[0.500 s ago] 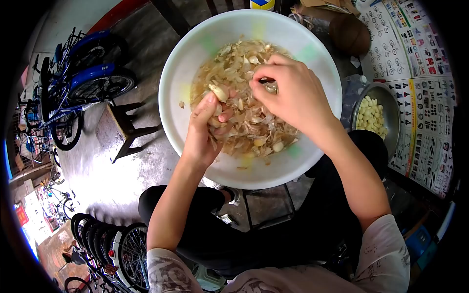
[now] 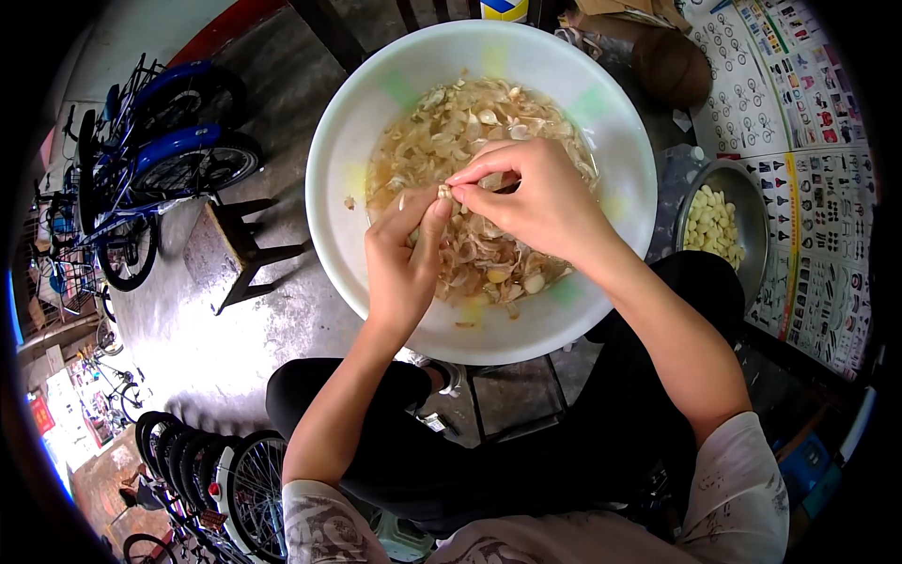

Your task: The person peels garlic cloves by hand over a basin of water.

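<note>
Garlic clove (image 2: 444, 191) above wet skins (image 2: 425, 133)

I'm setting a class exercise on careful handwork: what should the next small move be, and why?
Probably a gentle peeling pull by the right hand while the left hand steadies the garlic piece: both hands' fingertips meet at it, loose skins lie in the basin below, and peeled cloves sit in the metal bowl.

The grey floor (image 2: 258, 329) spreads left of the white basin (image 2: 336, 160); on it a dark stool (image 2: 225, 246) stands nearest the basin, blue bicycles (image 2: 178, 141) beyond, more wheels (image 2: 258, 498) below-left.
</note>
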`<state>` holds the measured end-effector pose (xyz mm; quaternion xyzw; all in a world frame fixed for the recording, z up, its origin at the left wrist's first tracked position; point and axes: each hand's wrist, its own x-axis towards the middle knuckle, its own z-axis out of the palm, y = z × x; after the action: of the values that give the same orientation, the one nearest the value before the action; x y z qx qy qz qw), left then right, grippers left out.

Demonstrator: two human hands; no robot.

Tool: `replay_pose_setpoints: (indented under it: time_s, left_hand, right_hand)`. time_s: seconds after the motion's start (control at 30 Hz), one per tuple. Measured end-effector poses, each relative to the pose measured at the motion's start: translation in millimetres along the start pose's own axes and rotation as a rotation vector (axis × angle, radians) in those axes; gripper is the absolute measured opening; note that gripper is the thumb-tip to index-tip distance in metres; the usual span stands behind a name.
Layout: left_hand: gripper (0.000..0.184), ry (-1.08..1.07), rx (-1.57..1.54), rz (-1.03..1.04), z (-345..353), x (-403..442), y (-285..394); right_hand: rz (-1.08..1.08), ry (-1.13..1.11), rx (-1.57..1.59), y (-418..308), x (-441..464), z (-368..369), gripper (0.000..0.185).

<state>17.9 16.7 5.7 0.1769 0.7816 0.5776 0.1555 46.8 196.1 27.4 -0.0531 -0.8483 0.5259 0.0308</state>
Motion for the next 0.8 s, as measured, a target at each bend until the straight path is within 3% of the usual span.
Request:
replay_pose_setpoints:
  time_s: [0.1,0.17,0.3,0.57,0.7,0.8]
  left_hand:
    - [0.026,0.010,0.106,0.020,-4,-1,0]
    - [0.021,-0.016,0.146,0.151,-7,1,-6]
    - [0.018,-0.016,0.129,0.137,-10,2,1]
    - [0.019,-0.022,0.116,0.131,-11,1,4]
    - [0.020,0.006,0.114,0.086,-11,1,3]
    - [0.024,-0.015,0.255,0.254,-12,4,6]
  right_hand:
    - [-0.002,0.001,0.114,4,1,4,0.014]
    - [-0.010,-0.006,0.098,2,0,4,0.013]
    - [0.057,-0.043,0.032,-5,-4,1,0.012]
    - [-0.060,0.081,-0.172,-12,-10,14,0.012]
    - [0.021,0.045,-0.161,-12,-10,17,0.012]
    - [-0.033,0.100,-0.146,-6,-11,23,0.012]
